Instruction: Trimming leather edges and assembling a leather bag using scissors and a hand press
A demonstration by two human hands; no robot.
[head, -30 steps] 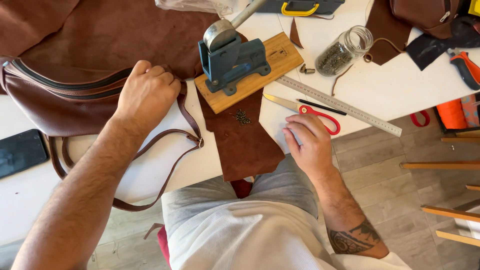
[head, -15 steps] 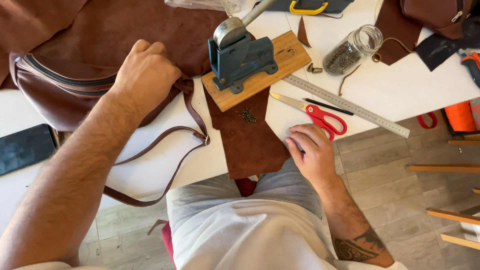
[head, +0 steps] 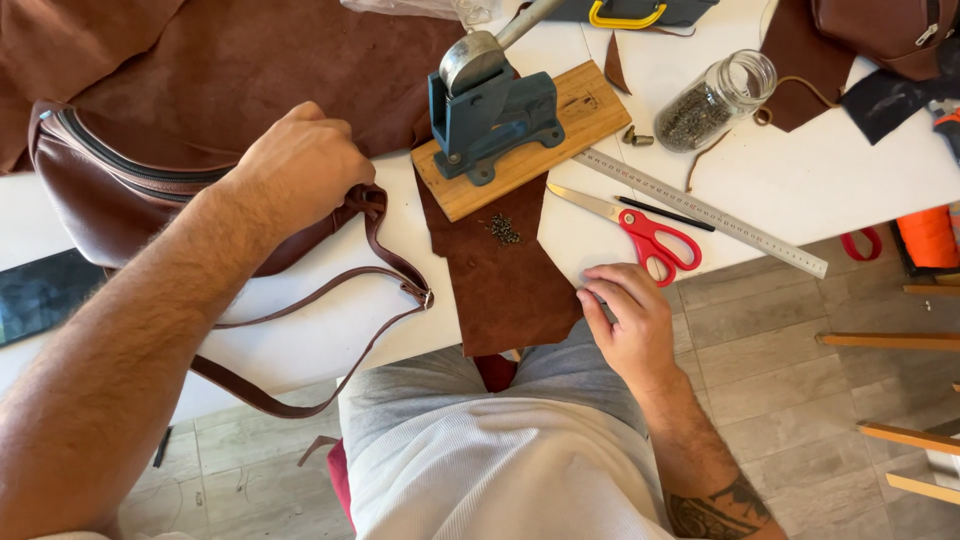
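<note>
At the table's near edge, at five o'clock, the right hand (head: 628,322) is laid open, fingertips on the brown leather piece (head: 505,280). At ten o'clock, the left hand (head: 300,165) is clenched on the strap (head: 375,215) of the brown bag (head: 110,190). Beyond, at twelve o'clock, a blue press (head: 490,105) is mounted on a wooden block (head: 575,115).

— What sits on the white table (head: 780,180) past the work?
— A blue hand press (head: 490,115) on a wooden block (head: 590,110), red-handled scissors (head: 640,230), a steel ruler (head: 700,212), a black pencil (head: 665,214).
— And farther back?
— A glass jar (head: 715,100) lying on its side.
</note>
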